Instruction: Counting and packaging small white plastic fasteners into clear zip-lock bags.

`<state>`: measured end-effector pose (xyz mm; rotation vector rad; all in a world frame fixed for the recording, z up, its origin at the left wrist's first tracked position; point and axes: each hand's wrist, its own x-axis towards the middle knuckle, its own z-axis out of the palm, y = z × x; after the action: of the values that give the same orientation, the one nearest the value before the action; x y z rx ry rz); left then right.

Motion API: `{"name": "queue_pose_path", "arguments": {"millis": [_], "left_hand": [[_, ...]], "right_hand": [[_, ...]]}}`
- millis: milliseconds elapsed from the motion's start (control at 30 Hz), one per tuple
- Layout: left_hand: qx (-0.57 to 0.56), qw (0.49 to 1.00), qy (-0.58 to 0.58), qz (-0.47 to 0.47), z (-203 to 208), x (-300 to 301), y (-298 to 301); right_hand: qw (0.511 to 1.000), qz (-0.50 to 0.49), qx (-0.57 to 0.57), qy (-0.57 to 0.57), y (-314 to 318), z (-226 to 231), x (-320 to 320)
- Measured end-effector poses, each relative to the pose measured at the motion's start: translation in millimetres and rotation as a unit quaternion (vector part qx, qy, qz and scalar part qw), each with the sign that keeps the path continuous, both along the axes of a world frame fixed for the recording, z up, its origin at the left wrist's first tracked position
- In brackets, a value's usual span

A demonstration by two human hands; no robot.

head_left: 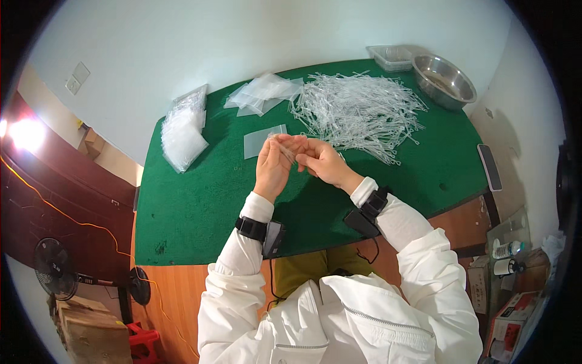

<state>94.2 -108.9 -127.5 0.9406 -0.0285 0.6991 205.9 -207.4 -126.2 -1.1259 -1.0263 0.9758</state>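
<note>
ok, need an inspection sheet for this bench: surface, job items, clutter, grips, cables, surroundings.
Surface: green table, a few dark marks.
Job items: strip pile, transparent; lone bag left of it; loose bags at the back; bag stack at left.
Clutter: steel bowl and plastic tray, back right; phone, right edge.
Grips: left grip holds transparent strips; right grip close beside, its hold unclear.
Cables: black cord below left wrist unit; orange cord at left.
Surroundings: fan, cardboard box, left.

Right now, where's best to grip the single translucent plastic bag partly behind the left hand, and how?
Probably pinch the translucent plastic bag by its left edge, coming from the left: it lies flat on the green table, so a fingertip should lift that edge, and the left hand hides its lower right.
</note>
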Motion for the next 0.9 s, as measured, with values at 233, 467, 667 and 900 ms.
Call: {"name": "queue_pose_path", "arguments": {"millis": [233,467,667,900], "left_hand": [[-0.015,1.0,0.002,0.013,-6.2,1.4,3.7],[0.007,1.0,0.013,-0.006,-1.8,4.7,-8.7],[0.027,0.999,0.024,0.005,-1.4,3.0,-8.1],[0.023,1.0,0.019,-0.008,-4.0,2.3,-6.5]], "right_hand": [[0.986,-0.09,0.113,-0.088,6.4,-8.4,-3.4],[0.982,-0.105,0.109,-0.112,5.6,-13.4,-1.8],[0.992,-0.051,0.045,-0.102,-0.9,-1.6,-5.2],[0.997,-0.023,0.062,-0.044,4.6,-10.4,-3.5]]}}
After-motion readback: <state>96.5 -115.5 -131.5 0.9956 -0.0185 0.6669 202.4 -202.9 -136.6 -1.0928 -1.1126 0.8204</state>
